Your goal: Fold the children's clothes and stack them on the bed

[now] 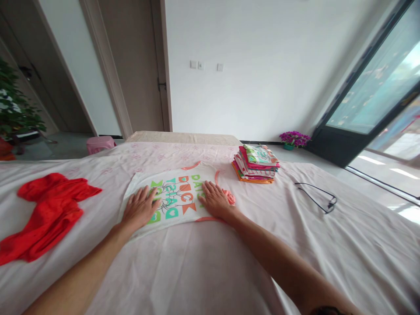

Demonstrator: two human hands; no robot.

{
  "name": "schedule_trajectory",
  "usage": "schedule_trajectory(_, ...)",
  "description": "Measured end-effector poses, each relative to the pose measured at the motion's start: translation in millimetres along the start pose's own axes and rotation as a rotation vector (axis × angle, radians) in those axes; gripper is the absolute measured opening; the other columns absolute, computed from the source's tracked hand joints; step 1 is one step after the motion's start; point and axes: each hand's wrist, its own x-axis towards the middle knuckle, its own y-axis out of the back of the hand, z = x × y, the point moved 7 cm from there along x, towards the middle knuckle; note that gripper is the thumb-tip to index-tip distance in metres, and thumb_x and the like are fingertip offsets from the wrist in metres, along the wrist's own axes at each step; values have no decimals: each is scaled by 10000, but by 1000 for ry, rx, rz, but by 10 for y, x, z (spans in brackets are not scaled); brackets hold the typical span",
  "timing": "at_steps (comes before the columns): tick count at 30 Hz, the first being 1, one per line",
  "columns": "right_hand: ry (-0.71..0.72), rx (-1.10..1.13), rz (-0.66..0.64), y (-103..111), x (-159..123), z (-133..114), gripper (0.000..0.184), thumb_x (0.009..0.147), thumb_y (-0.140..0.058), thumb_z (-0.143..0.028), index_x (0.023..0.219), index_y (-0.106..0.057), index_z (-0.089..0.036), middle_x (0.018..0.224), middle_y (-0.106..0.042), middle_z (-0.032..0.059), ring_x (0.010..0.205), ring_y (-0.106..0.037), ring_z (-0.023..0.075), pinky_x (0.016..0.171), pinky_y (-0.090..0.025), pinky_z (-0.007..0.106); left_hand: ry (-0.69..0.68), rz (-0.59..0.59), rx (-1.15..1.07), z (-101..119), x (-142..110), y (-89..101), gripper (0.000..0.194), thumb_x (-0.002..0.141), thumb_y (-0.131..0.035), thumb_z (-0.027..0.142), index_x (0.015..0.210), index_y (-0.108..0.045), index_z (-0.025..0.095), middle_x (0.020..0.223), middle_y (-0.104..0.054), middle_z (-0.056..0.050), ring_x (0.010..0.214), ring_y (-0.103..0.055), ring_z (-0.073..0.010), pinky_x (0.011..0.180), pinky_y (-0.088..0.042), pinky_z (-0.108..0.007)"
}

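Note:
A small white shirt (135, 187) with green, orange and teal lettering and coral edging lies spread flat on the pale pink sheet (197, 271). My left hand (139, 208) rests flat on its left, hem side, fingers spread. On the neck side, my right hand (216, 200) presses flat with its fingers stretched out. A coral fabric flower (229, 197) shows just beyond the right hand, partly covered by it. Both palms touch the cloth and neither grips it.
A crumpled red garment (52, 210) lies to the left. Folded clothes (256, 165) are stacked at the back right, with black-framed glasses (318, 197) to their right. Past the sheet's far edge stand a pink stool (100, 143) and a pot of purple flowers (294, 139).

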Motion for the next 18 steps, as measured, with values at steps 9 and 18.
schedule_trajectory(9, -93, -29, 3, 17, -150, 266, 626, 1008, -253, -482, 1521, -351, -137, 1590, -277, 115, 1479, -231, 261, 1204, -103, 495, 94, 40, 41, -413, -212, 32, 646, 955, -273, 529, 1494, -398, 195, 1558, -372, -159, 1427, -332, -322, 1129, -260, -520)
schedule_trajectory(18, -95, -104, 40, 188, -177, 142, 567, 1002, -301, -388, 1462, -426, -79, 1562, -341, 169, 1482, -200, 290, 1197, 8, 532, -29, 109, -61, 142, -287, 298, 542, 970, -303, 403, 1378, -546, 143, 1461, -511, -150, 1409, -372, -315, 1166, -240, -479)
